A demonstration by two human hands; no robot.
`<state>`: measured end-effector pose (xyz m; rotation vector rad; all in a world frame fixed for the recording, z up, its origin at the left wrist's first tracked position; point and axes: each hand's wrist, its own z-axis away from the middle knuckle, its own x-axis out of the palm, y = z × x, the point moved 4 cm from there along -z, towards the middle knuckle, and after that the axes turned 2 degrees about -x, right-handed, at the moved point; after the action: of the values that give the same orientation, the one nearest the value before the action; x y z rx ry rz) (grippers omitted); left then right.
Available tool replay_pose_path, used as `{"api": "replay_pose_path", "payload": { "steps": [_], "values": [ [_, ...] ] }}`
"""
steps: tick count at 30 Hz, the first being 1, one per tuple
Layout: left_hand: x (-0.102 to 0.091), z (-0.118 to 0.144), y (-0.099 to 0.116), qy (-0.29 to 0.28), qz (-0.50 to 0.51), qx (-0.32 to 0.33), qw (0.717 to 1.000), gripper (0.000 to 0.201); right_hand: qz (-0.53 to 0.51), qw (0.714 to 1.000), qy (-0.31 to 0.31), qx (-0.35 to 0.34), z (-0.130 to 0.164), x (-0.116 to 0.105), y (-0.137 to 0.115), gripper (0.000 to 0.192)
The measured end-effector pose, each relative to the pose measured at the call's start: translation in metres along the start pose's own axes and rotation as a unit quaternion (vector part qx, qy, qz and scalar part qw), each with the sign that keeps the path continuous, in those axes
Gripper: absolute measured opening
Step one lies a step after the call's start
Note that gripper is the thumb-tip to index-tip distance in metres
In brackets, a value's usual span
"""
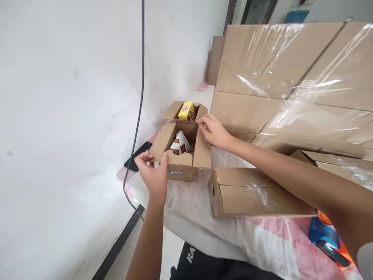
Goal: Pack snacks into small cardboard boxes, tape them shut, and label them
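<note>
Figure: head view, box flaps in hand. My left hand [154,173] pinches the near-left flap of the small open cardboard box [182,155], thumb inside and fingers outside, at the box's front corner. My right hand [212,128] reaches over the far-right corner, fingers curled lightly on the edge of the right flap; I cannot tell how firmly it grips. The box stands on the cloth-covered table [233,237], near the white wall [58,116]. Inside it lies a white packet with red-brown squares [180,144]. Just behind, touching or nearly so, is a second open carton holding a yellow packet [186,111]. A sealed flat carton [256,192] lies to the right, apart from the open box; a blue-and-orange tape dispenser [326,237] sits at the lower right. Stacked, film-wrapped cardboard sheets [291,74] fill the background.

Judged step: handling the flaps with the contents already in place. The next move calls for both flaps to be steered evenly, without tipping the box.
</note>
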<state>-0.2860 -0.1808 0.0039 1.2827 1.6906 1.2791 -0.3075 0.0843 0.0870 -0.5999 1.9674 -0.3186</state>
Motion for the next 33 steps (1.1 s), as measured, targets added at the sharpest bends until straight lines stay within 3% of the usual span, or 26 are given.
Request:
{"api": "replay_pose_path", "payload": {
  "steps": [3, 5, 7, 9, 11, 13, 15, 18, 20, 22, 27, 30, 33],
  "values": [
    [0.001, -0.002, 0.004, 0.005, 0.011, 0.039, 0.999, 0.045, -0.038, 0.997, -0.011, 0.074, -0.008, 0.005, 0.010, 0.053],
    [0.001, -0.001, 0.009, -0.007, -0.016, 0.094, 0.995, 0.043, -0.104, 0.988, -0.028, 0.115, -0.008, 0.007, 0.012, 0.048],
    [0.002, -0.001, 0.018, -0.027, -0.078, 0.188, 0.979, 0.037, -0.147, 0.970, 0.012, 0.194, 0.000, -0.001, 0.016, 0.040],
    [0.004, 0.000, 0.028, -0.070, -0.134, 0.300, 0.942, 0.028, -0.193, 0.925, 0.024, 0.325, 0.016, -0.009, 0.022, 0.042],
    [0.005, 0.000, 0.034, -0.126, -0.157, 0.390, 0.899, 0.023, -0.296, 0.863, -0.033, 0.407, 0.032, -0.009, 0.021, 0.051],
    [0.003, -0.003, 0.038, -0.183, -0.158, 0.432, 0.869, 0.025, -0.407, 0.839, -0.064, 0.356, 0.036, -0.008, 0.012, 0.054],
    [0.002, -0.006, 0.040, -0.228, -0.151, 0.445, 0.853, 0.029, -0.427, 0.875, -0.066, 0.219, 0.031, -0.010, 0.001, 0.054],
    [0.003, -0.007, 0.042, -0.261, -0.152, 0.463, 0.833, 0.028, -0.271, 0.955, -0.116, 0.022, 0.025, -0.005, -0.013, 0.060],
    [0.005, -0.004, 0.044, -0.262, -0.158, 0.477, 0.824, 0.024, -0.152, 0.978, -0.128, -0.060, 0.018, 0.001, -0.016, 0.062],
    [0.008, -0.002, 0.045, -0.254, -0.158, 0.486, 0.821, 0.022, -0.070, 0.987, -0.118, -0.085, 0.006, 0.005, -0.015, 0.062],
    [0.010, -0.001, 0.045, -0.240, -0.150, 0.474, 0.834, 0.020, 0.029, 0.994, -0.108, -0.005, -0.037, 0.019, -0.006, 0.060],
    [0.011, -0.001, 0.044, -0.242, -0.142, 0.462, 0.841, 0.020, 0.006, 0.986, -0.152, -0.068, -0.048, 0.035, -0.009, 0.042],
    [0.016, 0.001, 0.043, -0.250, -0.145, 0.470, 0.834, 0.021, -0.037, 0.980, -0.158, -0.114, -0.042, 0.045, -0.005, 0.038]
  ]
}}
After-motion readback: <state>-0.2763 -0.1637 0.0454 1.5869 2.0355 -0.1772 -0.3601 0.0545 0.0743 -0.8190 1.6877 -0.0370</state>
